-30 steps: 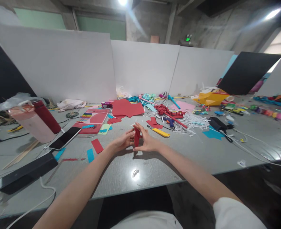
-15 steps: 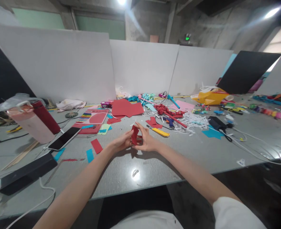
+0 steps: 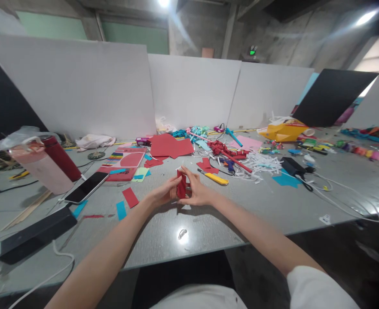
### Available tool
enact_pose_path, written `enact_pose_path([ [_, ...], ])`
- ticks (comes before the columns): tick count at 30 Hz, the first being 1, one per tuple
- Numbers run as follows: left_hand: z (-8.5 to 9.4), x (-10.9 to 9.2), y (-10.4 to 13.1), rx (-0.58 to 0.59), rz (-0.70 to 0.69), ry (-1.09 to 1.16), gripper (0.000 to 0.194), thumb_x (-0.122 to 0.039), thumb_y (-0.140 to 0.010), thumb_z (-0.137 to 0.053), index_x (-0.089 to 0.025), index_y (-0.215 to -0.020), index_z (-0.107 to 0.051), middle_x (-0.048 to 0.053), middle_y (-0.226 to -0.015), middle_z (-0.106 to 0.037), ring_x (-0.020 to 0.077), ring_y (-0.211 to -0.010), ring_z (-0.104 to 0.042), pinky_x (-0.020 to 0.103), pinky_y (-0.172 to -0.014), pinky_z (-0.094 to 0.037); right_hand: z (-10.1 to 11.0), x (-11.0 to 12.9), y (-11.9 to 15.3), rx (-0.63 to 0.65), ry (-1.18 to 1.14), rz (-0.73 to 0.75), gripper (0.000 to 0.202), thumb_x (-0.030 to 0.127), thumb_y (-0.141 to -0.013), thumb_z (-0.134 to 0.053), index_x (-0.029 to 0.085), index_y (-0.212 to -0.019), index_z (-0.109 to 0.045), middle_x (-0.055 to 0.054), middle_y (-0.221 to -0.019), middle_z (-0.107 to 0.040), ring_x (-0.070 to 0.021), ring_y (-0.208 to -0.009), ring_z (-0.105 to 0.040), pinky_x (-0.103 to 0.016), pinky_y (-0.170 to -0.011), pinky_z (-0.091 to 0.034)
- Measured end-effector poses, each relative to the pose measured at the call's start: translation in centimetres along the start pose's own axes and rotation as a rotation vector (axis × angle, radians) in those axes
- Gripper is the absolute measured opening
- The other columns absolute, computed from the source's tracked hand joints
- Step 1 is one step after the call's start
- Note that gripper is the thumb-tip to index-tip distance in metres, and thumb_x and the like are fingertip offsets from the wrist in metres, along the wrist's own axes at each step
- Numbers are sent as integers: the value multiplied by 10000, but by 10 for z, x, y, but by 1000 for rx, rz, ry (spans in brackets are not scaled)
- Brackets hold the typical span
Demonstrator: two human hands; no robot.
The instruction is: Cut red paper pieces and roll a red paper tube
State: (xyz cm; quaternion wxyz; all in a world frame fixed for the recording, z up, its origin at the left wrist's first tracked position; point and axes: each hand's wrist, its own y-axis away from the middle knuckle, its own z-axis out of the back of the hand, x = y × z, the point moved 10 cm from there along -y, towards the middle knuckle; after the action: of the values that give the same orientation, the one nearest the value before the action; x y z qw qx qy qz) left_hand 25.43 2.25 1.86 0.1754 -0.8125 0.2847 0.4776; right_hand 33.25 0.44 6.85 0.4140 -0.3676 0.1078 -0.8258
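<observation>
Both forearms reach in from the lower corners and meet over the bench [image 3: 163, 249], hands facing each other, palms inward. The left hand [image 3: 167, 192] has its thumb and fingers closed on the near face and left edge of a small red paper [image 3: 181, 185]. The right hand [image 3: 198, 192] makes a wide C, fingers at the paper's top and thumb at its bottom, gripping it lengthwise. The paper stands upright between them, left of a yellow knife [image 3: 217, 178].
</observation>
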Motion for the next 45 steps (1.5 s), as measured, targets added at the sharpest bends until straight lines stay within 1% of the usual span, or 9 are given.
enact_pose_path([
  [9, 2, 1, -1, -11, 0, 12, 497, -385, -969, -716, -201, -1414, -593, 160, -1250, -731, 254, -983, -756, 346, -838, -588, -1, 1, 0, -3, 44, 40, 1366, 447, -725, -925, 282, -1693, 25, -218, -1679, -290, -389, -1509, -376, -624, -1237, -275],
  [20, -1, 3, 0, 10, 13, 24, 451, -393, -957, -734, -190, -1347, -634, 155, -1217, -737, 258, -1005, -754, 346, -869, -580, -1, 3, 0, -5, 26, 40, 1334, 434, -736, -924, 265, -1700, -19, -215, -1683, -290, -388, -1531, -343, -604, -1242, -301],
  [31, -4, 1, 2, 2, 17, 0, 439, -399, -978, -702, -181, -1354, -639, 138, -1162, -746, 242, -958, -750, 339, -841, -584, -1, 7, 0, 4, 48, 67, 1320, 436, -758, -910, 272, -1702, -2, -207, -1683, -305, -380, -1520, -356, -605, -1241, -291],
  [34, -5, 1, 2, 12, 22, -15, 459, -416, -969, -711, -184, -1357, -631, 136, -1148, -745, 231, -914, -743, 333, -812, -579, 0, 5, 1, 24, 3, 49, 1340, 506, -731, -922, 273, -1705, -32, -198, -1697, -286, -387, -1527, -334, -600, -1242, -289],
  [37, -7, 1, 3, 48, 39, -41, 467, -469, -956, -715, -210, -1336, -636, 121, -1130, -746, 227, -867, -735, 326, -756, -570, 5, -4, 1, -10, -125, -28, 1132, 621, -849, -788, 282, -1701, -126, -170, -1670, -361, -356, -1517, -361, -567, -1230, -324],
  [40, -7, 3, 5, 70, 82, -69, 451, -525, -956, -695, -229, -1293, -646, 115, -1126, -747, 237, -894, -732, 339, -759, -568, 15, -18, -2, -114, -279, -110, 702, 625, -1010, -560, 294, -1608, -402, -115, -1491, -585, -294, -1394, -525, -502, -1188, -387],
  [42, -10, 6, 6, 109, 125, -88, 491, -555, -951, -685, -221, -1307, -635, 135, -1159, -742, 251, -936, -728, 363, -784, -568, 19, -28, -5, -165, -366, -158, 508, 615, -1042, -493, 278, -1393, -640, -76, -1301, -699, -260, -1230, -634, -429, -1104, -460],
  [43, -14, 8, 8, 143, 152, -100, 525, -572, -950, -676, -210, -1327, -625, 150, -1175, -738, 258, -947, -725, 377, -796, -568, 20, -33, -6, -176, -401, -182, 474, 613, -1045, -482, 260, -1259, -715, -63, -1198, -733, -245, -1135, -667, -391, -1041, -492],
  [45, -21, 14, 12, 228, 220, -130, 604, -616, -956, -634, -169, -1361, -611, 181, -1166, -738, 267, -932, -722, 397, -806, -565, 20, -41, -7, -187, -439, -222, 479, 622, -1029, -504, 222, -1044, -766, -47, -997, -752, -220, -950, -684, -339, -909, -520],
])
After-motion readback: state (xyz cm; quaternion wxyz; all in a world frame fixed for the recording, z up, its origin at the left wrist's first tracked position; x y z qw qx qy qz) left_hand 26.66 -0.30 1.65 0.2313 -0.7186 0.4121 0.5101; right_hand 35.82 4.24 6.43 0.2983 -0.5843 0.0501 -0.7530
